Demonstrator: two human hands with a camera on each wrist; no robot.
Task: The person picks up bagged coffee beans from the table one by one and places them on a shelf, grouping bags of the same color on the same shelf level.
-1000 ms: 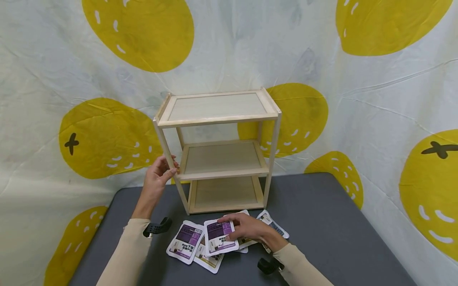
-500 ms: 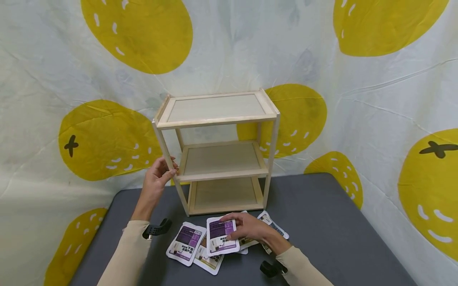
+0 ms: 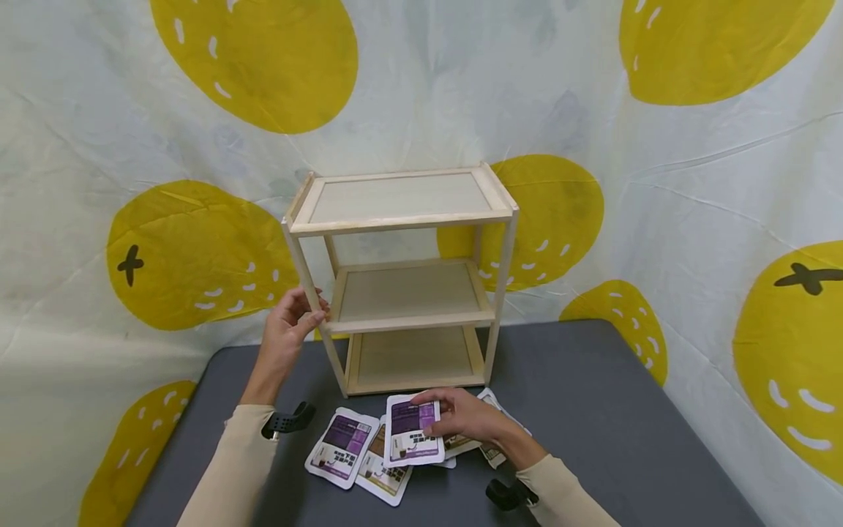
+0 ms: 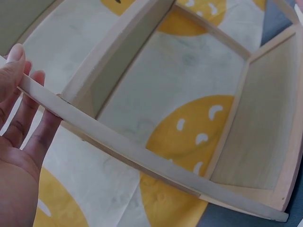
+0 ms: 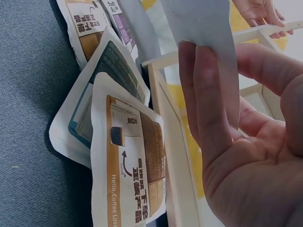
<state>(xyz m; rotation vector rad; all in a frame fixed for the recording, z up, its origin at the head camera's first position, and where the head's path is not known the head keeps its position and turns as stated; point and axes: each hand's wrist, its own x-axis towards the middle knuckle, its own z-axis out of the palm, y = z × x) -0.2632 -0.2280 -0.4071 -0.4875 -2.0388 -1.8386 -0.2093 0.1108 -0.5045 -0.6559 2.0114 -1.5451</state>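
My left hand (image 3: 285, 329) grips the left front post of a small three-tier wooden shelf (image 3: 408, 320), level with its middle tier. In the left wrist view, the thumb and fingers lie on either side of that post (image 4: 128, 137). Between thumb and fingers, my right hand (image 3: 469, 417) holds a purple-and-white coffee packet (image 3: 403, 438) in front of the shelf, above other packets. Its plain pale back (image 5: 201, 23) faces the right wrist camera. Below lie another purple packet (image 3: 341, 448), a brown one (image 3: 382, 476) and a teal-edged one (image 5: 80, 118), partly overlapping.
The shelf stands on a dark grey table (image 3: 579, 410). Behind hangs a pale cloth (image 3: 698, 183) printed with large yellow fruit. A further brown-and-white packet (image 5: 132, 165) lies close to the shelf's front edge. Each wrist wears a black strap (image 3: 290, 420).
My right hand has moved slightly right and up with the purple packet, uncovering more of the brown packet beneath. The left hand stays on the post.
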